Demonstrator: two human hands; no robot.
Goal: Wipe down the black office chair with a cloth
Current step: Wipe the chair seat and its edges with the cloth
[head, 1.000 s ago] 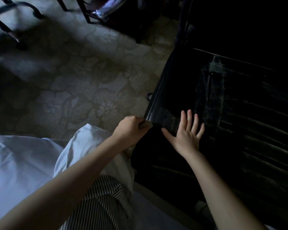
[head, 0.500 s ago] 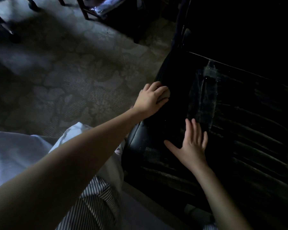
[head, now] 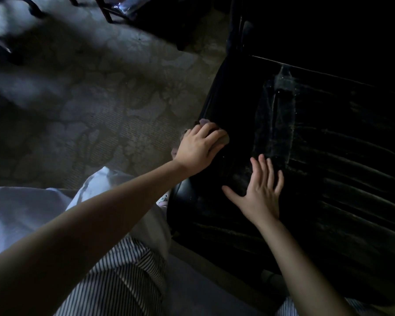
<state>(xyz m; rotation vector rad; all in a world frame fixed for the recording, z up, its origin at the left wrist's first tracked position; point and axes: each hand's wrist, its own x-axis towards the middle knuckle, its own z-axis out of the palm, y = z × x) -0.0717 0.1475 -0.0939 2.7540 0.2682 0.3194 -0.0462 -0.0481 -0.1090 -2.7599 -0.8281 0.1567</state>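
Observation:
The black office chair (head: 328, 169) fills the right half of the view, its ribbed seat streaked with pale dust. My left hand (head: 201, 147) presses a small greyish-purple cloth (head: 203, 122) against the seat's left edge; the cloth shows only in bits around my fingers. My right hand (head: 260, 192) lies flat on the seat's front part, fingers spread, holding nothing. The chair's back at the upper right is lost in darkness.
A patterned grey carpet (head: 89, 115) covers the floor to the left. Dark furniture legs (head: 105, 12) stand at the top, with another chair base (head: 9, 23) at the top left. My striped trousers (head: 119, 277) and pale top (head: 21, 213) are at the bottom left.
My left hand slid with the cloth from the seat's front corner up along its left edge. My right hand stayed flat on the seat.

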